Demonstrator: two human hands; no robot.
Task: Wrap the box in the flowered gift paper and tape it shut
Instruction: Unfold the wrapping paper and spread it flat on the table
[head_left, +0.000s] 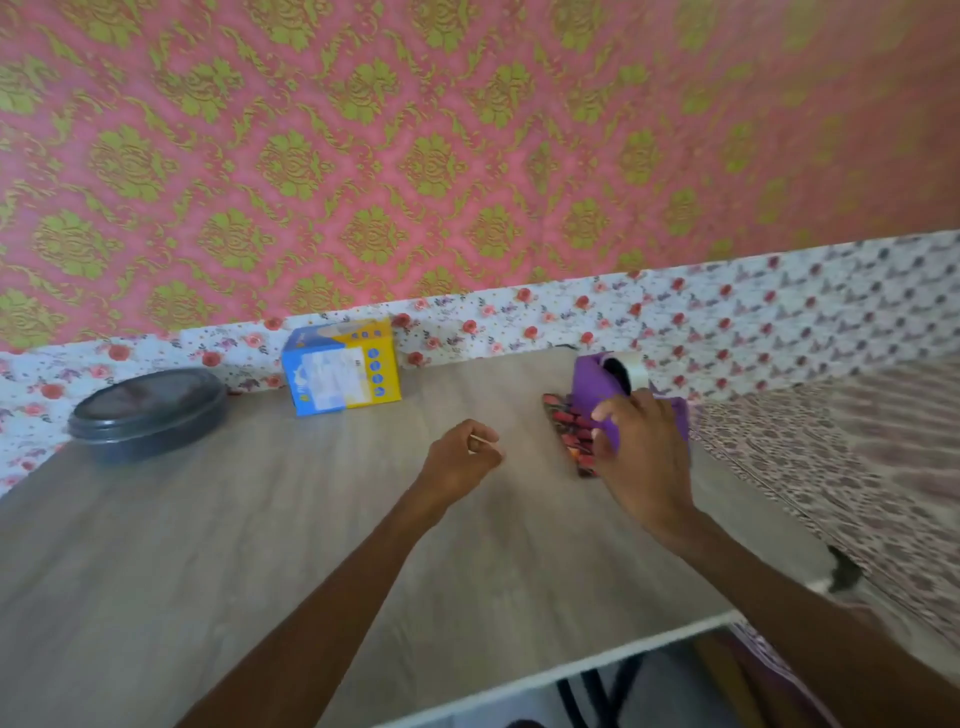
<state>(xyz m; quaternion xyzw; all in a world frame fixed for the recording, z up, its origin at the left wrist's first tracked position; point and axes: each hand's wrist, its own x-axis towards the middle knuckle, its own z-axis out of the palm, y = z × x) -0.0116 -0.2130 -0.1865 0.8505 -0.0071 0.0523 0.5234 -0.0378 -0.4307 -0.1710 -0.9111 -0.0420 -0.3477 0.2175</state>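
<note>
The blue and yellow box (343, 374) stands upright at the table's back edge, against the wall. A folded piece of flowered gift paper (569, 434), red blooms on dark, lies flat at the right of the table. Just behind it sits a purple tape dispenser (597, 384) with a pale roll of tape (635, 371). My right hand (644, 452) grips the dispenser's near end, fingers curled over it and partly covering the paper. My left hand (462, 454) hovers mid-table, fingers curled; a pale sliver shows at the fingertips and I cannot make out what it is.
A dark round lidded container (148, 413) sits at the back left. The wooden table (260, 545) ends at a white front edge. A flowered cloth (571, 312) lines the wall's base, and a patterned bed cover (831, 467) lies to the right.
</note>
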